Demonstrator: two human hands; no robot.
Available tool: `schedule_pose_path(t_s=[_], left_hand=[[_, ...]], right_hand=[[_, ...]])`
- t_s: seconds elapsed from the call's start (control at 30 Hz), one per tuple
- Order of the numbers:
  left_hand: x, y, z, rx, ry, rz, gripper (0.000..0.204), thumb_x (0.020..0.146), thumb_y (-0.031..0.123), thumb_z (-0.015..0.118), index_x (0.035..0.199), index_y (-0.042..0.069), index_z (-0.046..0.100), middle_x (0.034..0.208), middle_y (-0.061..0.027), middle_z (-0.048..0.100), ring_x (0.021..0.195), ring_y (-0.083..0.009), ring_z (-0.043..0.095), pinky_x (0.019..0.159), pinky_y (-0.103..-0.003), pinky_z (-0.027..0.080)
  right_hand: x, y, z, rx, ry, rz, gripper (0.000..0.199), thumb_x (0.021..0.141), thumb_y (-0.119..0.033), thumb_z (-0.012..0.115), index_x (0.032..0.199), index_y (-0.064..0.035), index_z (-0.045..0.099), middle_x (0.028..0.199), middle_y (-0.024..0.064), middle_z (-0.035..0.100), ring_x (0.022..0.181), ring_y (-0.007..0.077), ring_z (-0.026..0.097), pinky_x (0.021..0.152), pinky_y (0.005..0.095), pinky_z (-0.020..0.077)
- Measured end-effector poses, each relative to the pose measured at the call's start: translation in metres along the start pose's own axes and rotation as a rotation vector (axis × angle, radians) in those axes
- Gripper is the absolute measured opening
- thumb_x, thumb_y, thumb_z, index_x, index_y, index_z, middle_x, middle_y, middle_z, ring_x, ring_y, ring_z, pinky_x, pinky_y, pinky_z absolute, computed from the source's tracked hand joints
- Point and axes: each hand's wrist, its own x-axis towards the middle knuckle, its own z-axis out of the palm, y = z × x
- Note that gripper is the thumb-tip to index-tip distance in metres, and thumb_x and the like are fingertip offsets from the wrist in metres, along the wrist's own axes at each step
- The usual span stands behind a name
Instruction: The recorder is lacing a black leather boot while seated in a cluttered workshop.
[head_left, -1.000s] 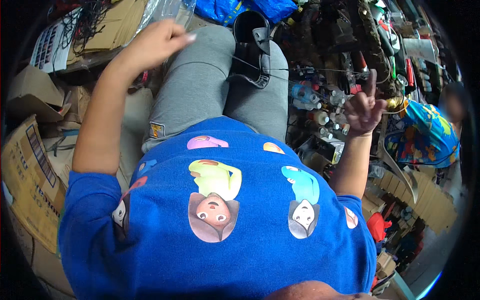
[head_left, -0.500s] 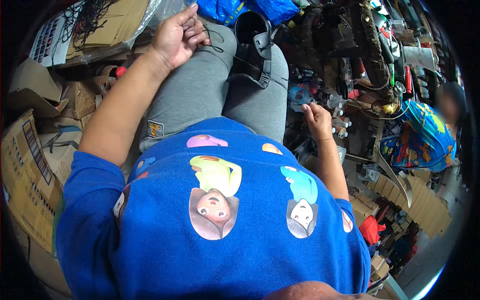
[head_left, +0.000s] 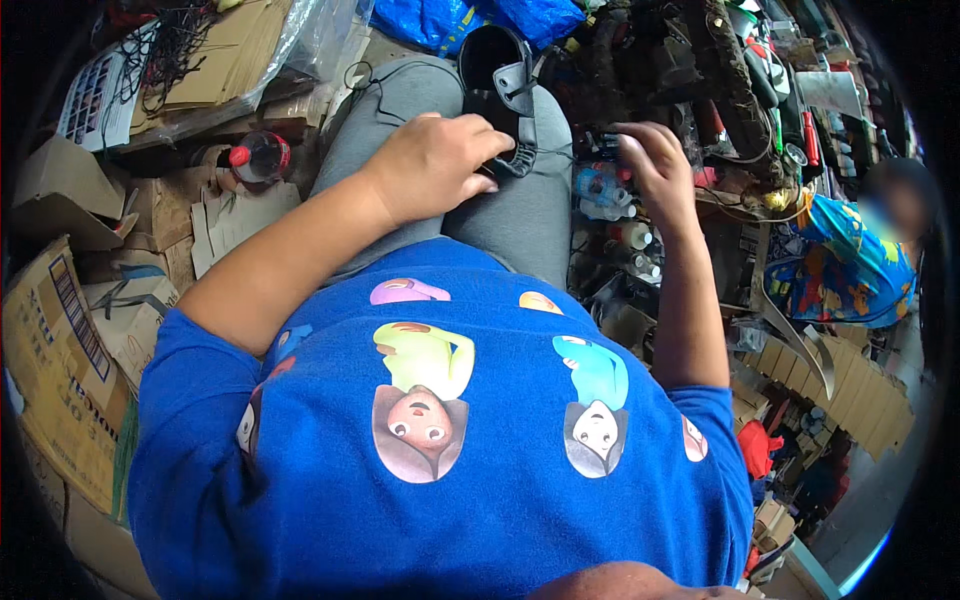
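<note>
A black shoe (head_left: 497, 85) with a strap and a small buckle lies across my knees, its opening facing up. Stitches show along its near edge. My left hand (head_left: 435, 165) reaches over my thigh to that edge, index finger and thumb parted; whether they touch it is unclear. A dark thread (head_left: 378, 80) trails loosely over my left knee in a loop. My right hand (head_left: 662, 175) is raised to the right of my knee, fingers spread from the thumb, somewhat blurred. Another line of thread runs from the shoe toward it; its end is hard to make out.
Left lie flattened cardboard (head_left: 235, 55), dark cords (head_left: 170, 60), cartons (head_left: 75, 330) and a red-capped bottle (head_left: 262, 158). A blue bag (head_left: 425, 22) sits beyond my knees. Clear bottles (head_left: 605, 190) and crowded tools stand at right, near a curved blade (head_left: 805, 350) and another person (head_left: 850, 255).
My left hand has come down from beside the left knee to the shoe, leaving the thread on the knee. The right hand has risen and its fingers have parted.
</note>
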Motion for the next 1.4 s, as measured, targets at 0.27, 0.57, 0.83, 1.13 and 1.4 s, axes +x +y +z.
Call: schedule_pose_path(t_s=[0.27,0.57,0.83,1.13,1.4], left_hand=[[0.006,-0.004,0.013,0.037,-0.022,0.026,0.039,0.069,0.009,0.069,0.108,0.01,0.063,0.084,-0.0102,0.061,0.078,-0.0305,0.062,0.072,-0.041,0.049],[0.007,-0.001,0.004,0.016,-0.07,-0.055,0.032,0.071,0.014,0.069,0.102,0.008,0.066,0.085,-0.0128,0.064,0.081,-0.0309,0.064,0.075,-0.041,0.051],[0.05,-0.054,-0.041,-0.349,-0.108,-0.304,0.033,0.076,0.013,0.066,0.107,0.003,0.064,0.103,-0.0116,0.066,0.099,-0.0205,0.062,0.089,-0.033,0.047],[0.088,-0.061,-0.003,-0.273,-0.193,-0.274,0.044,0.066,0.013,0.077,0.102,0.001,0.055,0.092,-0.0088,0.065,0.088,-0.0154,0.06,0.08,-0.028,0.047],[0.088,-0.067,0.004,-0.575,-0.28,-0.194,0.023,0.068,0.017,0.076,0.087,0.006,0.07,0.08,-0.0062,0.069,0.076,-0.0143,0.063,0.072,-0.028,0.047]], right_hand=[[0.043,-0.049,0.032,-0.309,-0.638,-0.351,0.023,0.081,-0.025,0.063,0.08,-0.0021,0.064,0.079,0.0166,0.061,0.076,0.0357,0.059,0.07,0.0434,0.0471],[0.021,-0.05,-0.007,-0.047,-0.611,-0.096,0.021,0.083,-0.019,0.064,0.08,0.0011,0.061,0.071,0.0108,0.057,0.064,0.0245,0.055,0.06,0.0361,0.0438],[0.004,-0.054,0.006,0.038,-0.367,-0.037,0.02,0.083,-0.003,0.062,0.102,-0.0062,0.067,0.082,0.0027,0.055,0.074,0.0099,0.053,0.065,0.0248,0.0436],[0.012,-0.049,0.027,-0.075,-0.378,-0.061,0.02,0.081,-0.005,0.062,0.1,-0.0077,0.069,0.077,0.0032,0.05,0.067,0.0109,0.051,0.061,0.0257,0.0433],[0.014,-0.059,0.021,-0.122,-0.413,-0.02,0.024,0.074,-0.01,0.062,0.097,-0.0086,0.07,0.08,0.0135,0.056,0.072,0.0284,0.06,0.068,0.0366,0.0494]])
